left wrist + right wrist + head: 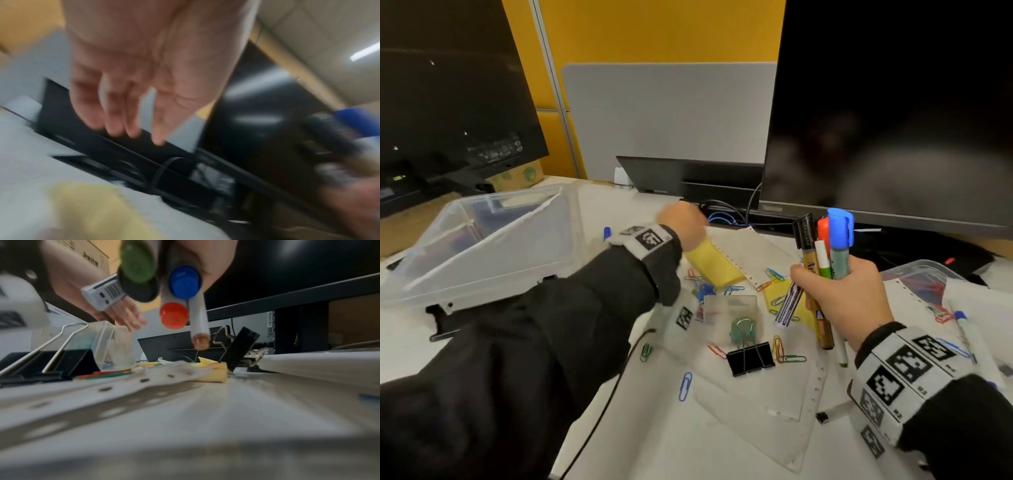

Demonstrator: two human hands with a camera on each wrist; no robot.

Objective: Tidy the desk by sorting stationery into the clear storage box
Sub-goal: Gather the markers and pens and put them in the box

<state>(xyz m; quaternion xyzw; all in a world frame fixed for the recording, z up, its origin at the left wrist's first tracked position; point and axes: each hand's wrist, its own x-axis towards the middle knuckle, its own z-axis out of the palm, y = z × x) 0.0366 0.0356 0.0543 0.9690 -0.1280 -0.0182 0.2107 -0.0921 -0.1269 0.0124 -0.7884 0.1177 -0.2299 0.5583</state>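
right hand (849,301) gripping markers (825,250), left hand (683,226) empty

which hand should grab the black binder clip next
Left. The left hand is open and empty above the clutter, while the right hand already grips a bundle of markers. The binder clip lies between them.

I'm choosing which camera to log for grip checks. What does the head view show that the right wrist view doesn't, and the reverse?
Only the head view shows the clear storage box tilted at the left, the scattered paper clips, and the right hand wrapped around the markers from outside.

Only the right wrist view shows the markers' round end caps, green, blue and red, seen end-on from below.

Both show the black binder clip, the yellow sticky notes, and the left hand reaching out, holding nothing.
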